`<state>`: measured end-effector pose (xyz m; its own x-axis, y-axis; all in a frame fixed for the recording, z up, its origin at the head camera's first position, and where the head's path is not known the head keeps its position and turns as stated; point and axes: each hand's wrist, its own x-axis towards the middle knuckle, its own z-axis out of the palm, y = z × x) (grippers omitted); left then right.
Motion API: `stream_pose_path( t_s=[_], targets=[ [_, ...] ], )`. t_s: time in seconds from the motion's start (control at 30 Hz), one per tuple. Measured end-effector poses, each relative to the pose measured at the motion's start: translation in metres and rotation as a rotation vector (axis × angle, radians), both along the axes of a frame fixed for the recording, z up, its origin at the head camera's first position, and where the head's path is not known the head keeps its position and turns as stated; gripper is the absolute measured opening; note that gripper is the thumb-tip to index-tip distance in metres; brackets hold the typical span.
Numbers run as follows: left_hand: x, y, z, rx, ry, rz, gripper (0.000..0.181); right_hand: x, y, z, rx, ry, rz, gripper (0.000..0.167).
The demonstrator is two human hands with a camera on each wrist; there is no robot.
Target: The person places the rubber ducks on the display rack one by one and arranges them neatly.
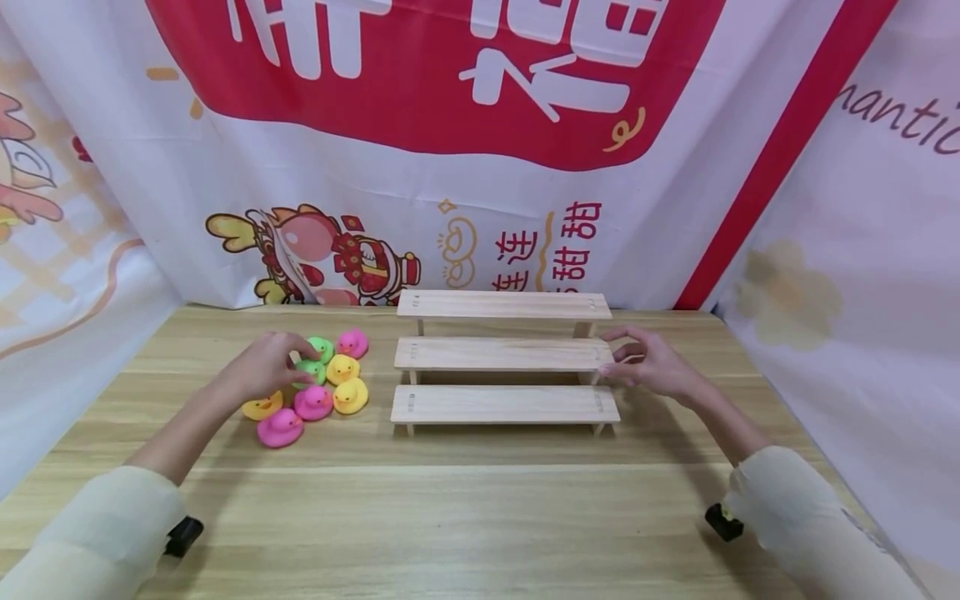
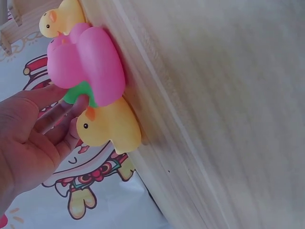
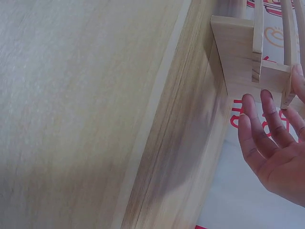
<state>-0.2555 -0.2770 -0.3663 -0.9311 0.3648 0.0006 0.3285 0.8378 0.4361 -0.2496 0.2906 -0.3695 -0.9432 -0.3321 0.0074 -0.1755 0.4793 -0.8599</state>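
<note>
My left hand (image 1: 268, 365) reaches in among small rubber ducks, its thumb and fingers pinching a green rubber duck (image 1: 310, 373). In the left wrist view a pink duck (image 2: 102, 67) hides most of that green one, and the thumb tip is out of sight. A yellow duck (image 2: 112, 126) stands close beside the fingertips. To the right is a three-tier wooden display stand (image 1: 504, 403). At the right end of its middle board, my right hand (image 1: 652, 362) grips the edge with thumb and forefinger, while the other fingers spread below, as the right wrist view shows.
More ducks in pink (image 1: 352, 342), yellow (image 1: 350, 396) and green (image 1: 321, 348) are grouped left of the stand. All stand on a wood-grain table (image 1: 480, 525). A printed cloth (image 1: 420, 208) hangs behind the table, with white cloth on both sides.
</note>
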Motion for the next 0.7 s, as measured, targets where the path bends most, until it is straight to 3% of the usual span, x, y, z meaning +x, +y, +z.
stream_pose_path(
  t_s=[0.47,0.7],
  targets=[
    [0.005,-0.006,0.009,0.074,0.044,-0.04,0.024,0.001,0.002,0.002,-0.02,-0.1,0.003,0.057],
    [0.007,-0.002,0.02,0.085,0.045,-0.017,0.026,-0.001,0.001,0.005,-0.005,-0.109,0.012,0.057]
  ],
)
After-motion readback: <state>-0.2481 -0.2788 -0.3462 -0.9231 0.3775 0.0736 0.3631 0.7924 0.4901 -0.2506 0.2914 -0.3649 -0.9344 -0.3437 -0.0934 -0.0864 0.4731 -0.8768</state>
